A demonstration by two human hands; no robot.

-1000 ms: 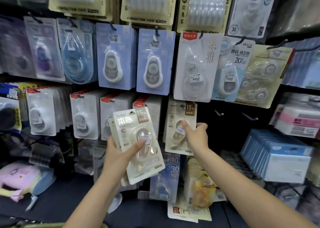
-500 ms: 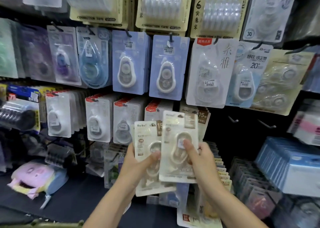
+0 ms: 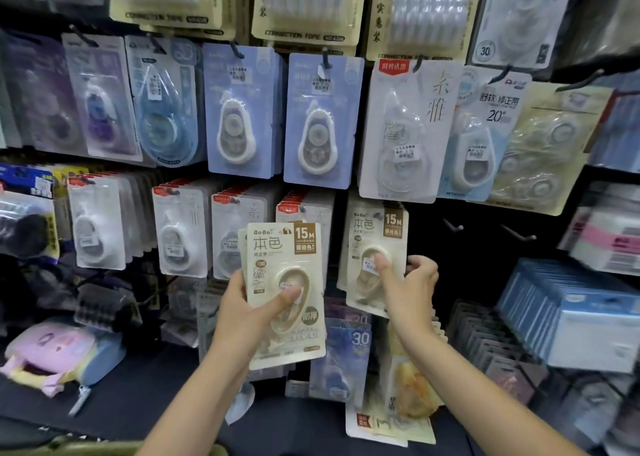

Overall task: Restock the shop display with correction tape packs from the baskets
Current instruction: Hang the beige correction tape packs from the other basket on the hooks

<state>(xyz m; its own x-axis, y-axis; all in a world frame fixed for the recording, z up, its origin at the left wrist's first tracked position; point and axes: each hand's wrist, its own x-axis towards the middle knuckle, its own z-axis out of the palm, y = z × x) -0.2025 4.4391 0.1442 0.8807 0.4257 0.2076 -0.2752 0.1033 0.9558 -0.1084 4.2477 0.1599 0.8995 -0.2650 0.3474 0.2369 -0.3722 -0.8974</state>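
Cream cardboard tells you which step this is: your right hand pinches one beige 15M correction tape pack, thumb on its blister and fingers curled behind the card, holding it up at the display hook among the hanging rows, so the hanging itself looks to be in hand. Your left hand grips the small stack of matching packs just beside it, thumb across the front. Next you will likely need to seat the card's hole fully on the peg, then draw another pack from the stack.
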